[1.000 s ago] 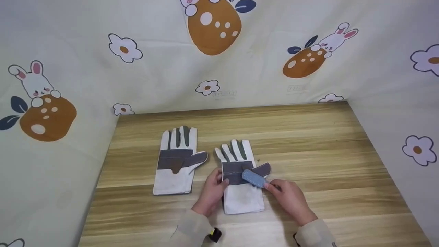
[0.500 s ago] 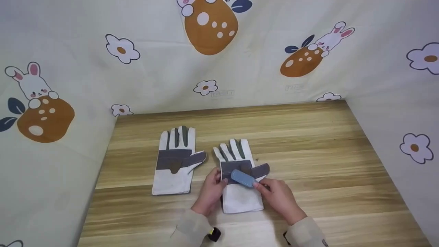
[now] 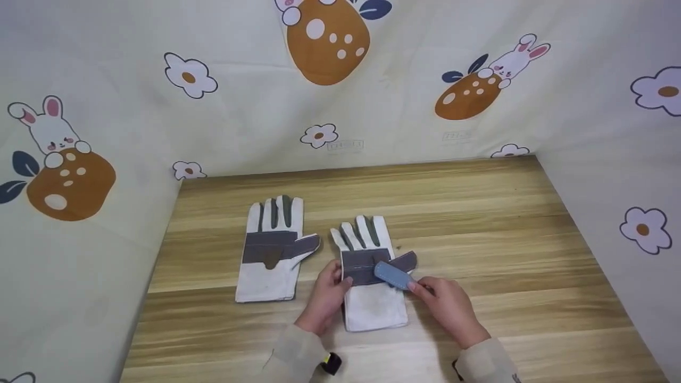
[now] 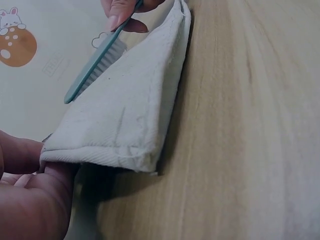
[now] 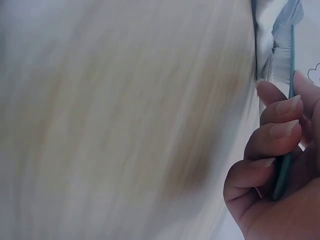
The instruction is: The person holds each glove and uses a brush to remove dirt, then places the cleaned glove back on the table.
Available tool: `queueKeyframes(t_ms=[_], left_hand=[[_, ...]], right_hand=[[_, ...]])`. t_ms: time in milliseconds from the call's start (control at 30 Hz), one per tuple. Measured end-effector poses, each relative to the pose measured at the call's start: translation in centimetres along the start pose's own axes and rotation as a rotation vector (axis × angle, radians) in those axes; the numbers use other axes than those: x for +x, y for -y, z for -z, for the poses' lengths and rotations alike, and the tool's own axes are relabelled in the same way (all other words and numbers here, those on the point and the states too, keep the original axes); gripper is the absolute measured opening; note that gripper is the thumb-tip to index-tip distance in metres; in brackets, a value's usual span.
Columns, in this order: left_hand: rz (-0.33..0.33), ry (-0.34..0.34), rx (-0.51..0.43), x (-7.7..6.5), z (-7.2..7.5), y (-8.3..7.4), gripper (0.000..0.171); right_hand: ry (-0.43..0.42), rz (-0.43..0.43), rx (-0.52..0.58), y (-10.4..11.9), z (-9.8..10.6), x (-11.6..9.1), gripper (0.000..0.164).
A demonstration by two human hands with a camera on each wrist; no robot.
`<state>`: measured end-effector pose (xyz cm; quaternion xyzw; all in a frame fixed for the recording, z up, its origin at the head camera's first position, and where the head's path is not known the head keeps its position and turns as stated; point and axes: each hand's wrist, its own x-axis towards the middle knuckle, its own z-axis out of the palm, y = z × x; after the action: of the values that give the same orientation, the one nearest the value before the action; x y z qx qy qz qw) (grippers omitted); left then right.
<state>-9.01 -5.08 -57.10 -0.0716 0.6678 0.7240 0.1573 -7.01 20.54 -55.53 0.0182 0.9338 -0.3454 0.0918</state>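
Observation:
A white work glove (image 3: 375,308) with a dark grey palm patch lies palm up on the table, fingers pointing away. My left hand (image 3: 325,298) pinches its left edge, thumb on top and fingers beneath; in the left wrist view that edge of the glove (image 4: 110,110) is lifted off the wood. My right hand (image 3: 449,306) grips the handle of a blue-green brush (image 3: 392,275), its fingers curled round it in the right wrist view. The bristles (image 4: 107,60) face down over the glove's palm, near the thumb. A matching glove (image 3: 268,282) lies flat to the left.
The wood-grain table (image 3: 479,213) carries both gloves. A pale cloth (image 3: 245,122) printed with rabbits and flowers hangs behind it and along both sides. A tiny dark speck (image 3: 399,247) lies beside the held glove.
The brush in my right hand moved left across the palm patch, then back right to near the glove's thumb. My left hand keeps its pinch on the glove. The other glove stays put.

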Motion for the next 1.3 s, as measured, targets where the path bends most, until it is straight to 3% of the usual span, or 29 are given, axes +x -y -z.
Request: queueKeyframes(t_ms=[167, 400, 500, 733, 1033, 1300], left_hand=[[-0.004, -0.008, 0.007, -0.2, 0.0, 0.0, 0.033], [-0.002, -0.021, 0.003, -0.2, 0.1, -0.2, 0.033], [-0.003, -0.02, 0.01, -0.1, 0.1, -0.2, 0.035], [0.003, -0.029, -0.008, -0.1, 0.2, 0.1, 0.031], [-0.005, -0.025, 0.01, -0.1, -0.1, -0.1, 0.033], [-0.011, -0.016, -0.019, -0.3, -0.1, 0.1, 0.034]], right_hand=[[-0.024, -0.028, 0.012, 0.5, 0.2, -0.2, 0.019], [-0.034, 0.07, 0.09, 3.3, -0.6, 0.1, 0.023], [-0.014, 0.052, 0.058, 3.8, -1.0, 0.5, 0.025], [0.011, -0.028, 0.015, 2.9, -1.3, 0.8, 0.02], [-0.047, -0.051, -0.018, 1.6, -0.3, 0.5, 0.02], [-0.084, -0.02, -0.006, 1.6, -0.2, 0.2, 0.023]])
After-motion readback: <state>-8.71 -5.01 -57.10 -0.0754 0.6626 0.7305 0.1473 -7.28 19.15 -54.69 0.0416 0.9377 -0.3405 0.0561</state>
